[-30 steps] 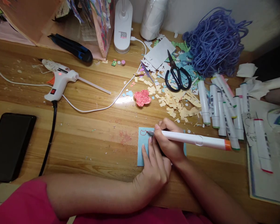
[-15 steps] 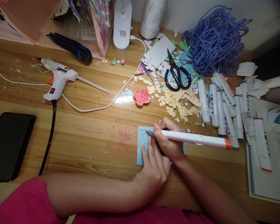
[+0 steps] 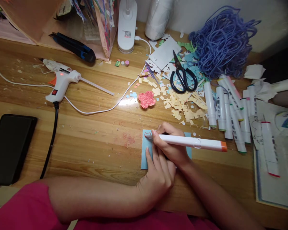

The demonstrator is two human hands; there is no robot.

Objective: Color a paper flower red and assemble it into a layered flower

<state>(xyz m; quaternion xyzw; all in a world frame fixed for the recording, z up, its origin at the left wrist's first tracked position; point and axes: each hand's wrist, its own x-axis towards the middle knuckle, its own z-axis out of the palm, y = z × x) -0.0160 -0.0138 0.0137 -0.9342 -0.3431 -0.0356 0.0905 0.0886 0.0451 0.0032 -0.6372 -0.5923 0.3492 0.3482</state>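
A white marker [image 3: 189, 141] with an orange end is pinched in my right hand [image 3: 174, 145], its tip touching a small light-blue paper [image 3: 146, 159]. Near the paper's upper left corner is a small red outline [image 3: 147, 133], partly covered by the tip. My left hand [image 3: 158, 171] lies on the paper with fingers stretched out, close against the right hand. Both hands hide the middle of the sheet. Above the paper sits a red flower-shaped piece [image 3: 146, 99] with a woven-looking surface.
Black scissors [image 3: 182, 76] lie among paper scraps [image 3: 182, 105]. Several markers [image 3: 220, 108] and a heap of blue cord [image 3: 223, 44] are at right. At left are a glue gun [image 3: 61, 78] with its red light on, a utility knife [image 3: 73, 48] and a phone [image 3: 12, 148].
My right hand and the marker have shifted slightly left, bringing the tip to the left side of the red outline. My left hand stays in place on the paper.
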